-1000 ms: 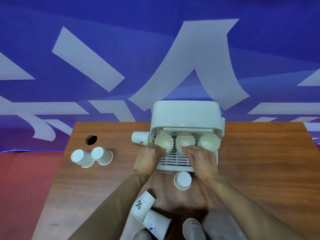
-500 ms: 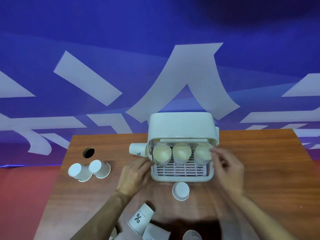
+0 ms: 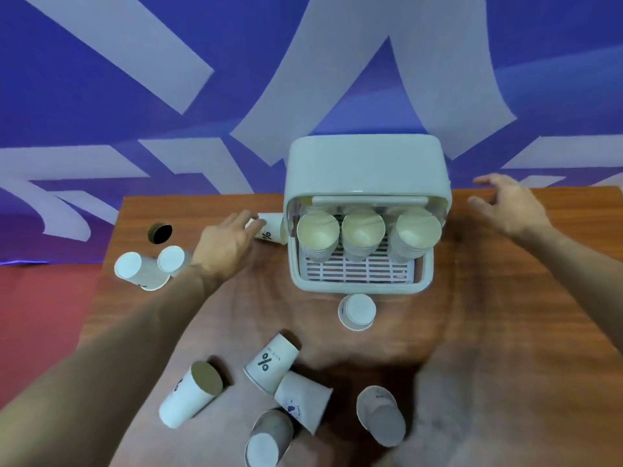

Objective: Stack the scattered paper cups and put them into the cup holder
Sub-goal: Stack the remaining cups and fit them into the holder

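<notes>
Two paper cups [image 3: 141, 271] lie on their sides at the left of the desk [image 3: 505, 315], beside the left forearm [image 3: 135, 332]. A careless sweep of that arm could roll them off the edge. The left hand [image 3: 229, 244] is open, fingers loosely extended. Its tips touch the base of a sideways cup [image 3: 271, 230] that lies against the left wall of the cup holder [image 3: 367, 163]. A push instead of a grasp might wedge or crush the thin paper there. Near the front edge, five loose cups [image 3: 269, 362] lie scattered and could roll. Inside the holder, three stacks [image 3: 363, 230] lean forward, so a knock might tip them out. The right hand [image 3: 509, 207] hovers open over the desk's far right, holding nothing.
</notes>
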Available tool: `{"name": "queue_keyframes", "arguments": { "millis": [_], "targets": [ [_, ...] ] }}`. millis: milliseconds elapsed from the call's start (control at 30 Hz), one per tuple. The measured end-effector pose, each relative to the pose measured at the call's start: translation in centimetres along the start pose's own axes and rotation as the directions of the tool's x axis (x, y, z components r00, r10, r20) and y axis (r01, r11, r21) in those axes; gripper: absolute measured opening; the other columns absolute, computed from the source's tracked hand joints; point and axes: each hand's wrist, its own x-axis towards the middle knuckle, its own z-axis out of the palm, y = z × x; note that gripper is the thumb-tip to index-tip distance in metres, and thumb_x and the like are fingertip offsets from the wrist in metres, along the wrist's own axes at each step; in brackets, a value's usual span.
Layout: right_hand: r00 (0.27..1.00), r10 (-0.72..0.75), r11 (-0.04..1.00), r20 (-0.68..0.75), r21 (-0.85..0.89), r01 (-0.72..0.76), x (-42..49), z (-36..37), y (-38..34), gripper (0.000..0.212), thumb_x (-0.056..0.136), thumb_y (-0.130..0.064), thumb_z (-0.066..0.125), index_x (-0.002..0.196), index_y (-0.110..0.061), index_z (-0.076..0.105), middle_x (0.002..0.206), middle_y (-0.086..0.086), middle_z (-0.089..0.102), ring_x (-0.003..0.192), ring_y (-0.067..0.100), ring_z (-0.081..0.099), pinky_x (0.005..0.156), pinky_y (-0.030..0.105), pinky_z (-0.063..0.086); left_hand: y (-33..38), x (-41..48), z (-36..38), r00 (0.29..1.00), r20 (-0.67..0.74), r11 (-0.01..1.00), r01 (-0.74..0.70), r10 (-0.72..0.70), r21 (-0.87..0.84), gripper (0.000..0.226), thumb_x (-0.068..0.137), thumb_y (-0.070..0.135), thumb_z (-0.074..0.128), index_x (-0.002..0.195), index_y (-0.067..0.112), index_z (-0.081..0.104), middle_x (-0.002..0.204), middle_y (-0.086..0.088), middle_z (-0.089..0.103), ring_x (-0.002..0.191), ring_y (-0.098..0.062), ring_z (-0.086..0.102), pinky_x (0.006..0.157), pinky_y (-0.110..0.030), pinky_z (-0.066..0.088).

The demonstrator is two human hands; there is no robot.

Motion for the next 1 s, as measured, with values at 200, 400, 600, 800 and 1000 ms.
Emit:
{"name": "queue_keyframes", "arguments": {
  "millis": [200,400,600,800,1000],
  "targets": [
    [0.995,-0.038,0.983,0.092,-0.176,0.054,1.4,3.2,-0.9,0.057,0.092,-0.053,0.060,0.139,-0.025,0.043,0.143,0.009,0.050,0.111,0.034,0.061,0.092,0.055,0.051,-0.8,1.0,1.8,0.980,0.086,0.975,-0.187,0.178,0.121,0.043,0.089,0.014,0.059,0.131,0.019,0.050,0.131,-0.002,0.050,0.095,-0.026,0.059,0.045,-0.034,0.044],
    [0.996,-0.032,0.978,0.082,-0.204,0.048,1.5,4.3,-1.3,0.044,0.088,-0.058,0.053,0.118,-0.025,0.051,0.121,0.013,0.062,0.097,0.040,0.061,0.084,0.054,0.051,-0.2,1.3,3.4,0.982,0.115,0.963,-0.173,0.152,0.204,0.070,0.080,0.005,0.063,0.141,0.022,0.035,0.148,0.000,0.032,0.103,-0.025,0.056,0.042,-0.031,0.041],
    [0.992,-0.105,0.984,0.065,-0.135,0.113,2.0,3.7,-2.2,0.055,0.084,-0.059,0.054,0.127,-0.025,0.050,0.129,0.011,0.060,0.108,0.041,0.059,0.088,0.055,0.049,-0.3,2.1,3.6,0.965,0.099,0.929,-0.261,0.243,0.264,0.077,0.080,0.002,0.057,0.147,0.024,0.028,0.155,-0.004,0.024,0.102,-0.026,0.054,0.042,-0.030,0.039],
    [0.976,-0.176,0.973,0.125,-0.129,0.192,2.3,3.2,-3.4,0.047,0.065,-0.061,0.048,0.099,-0.028,0.050,0.102,0.009,0.056,0.088,0.038,0.058,0.079,0.056,0.053,-0.9,2.9,3.1,0.915,0.085,0.868,-0.401,0.394,0.292,0.029,0.080,-0.005,0.056,0.106,0.006,0.052,0.139,-0.016,0.042,0.088,-0.032,0.050,0.047,-0.033,0.031],
    [0.984,-0.118,0.979,0.134,-0.147,0.138,1.6,3.7,-2.7,0.031,0.083,-0.034,0.067,0.109,-0.020,0.058,0.109,0.012,0.054,0.096,0.038,0.057,0.086,0.055,0.052,-2.0,3.3,2.4,0.863,0.105,0.782,-0.494,0.494,0.380,0.019,0.084,-0.006,0.046,0.094,0.005,0.057,0.129,-0.016,0.049,0.088,-0.032,0.051,0.055,-0.039,0.043]
  ]
}}
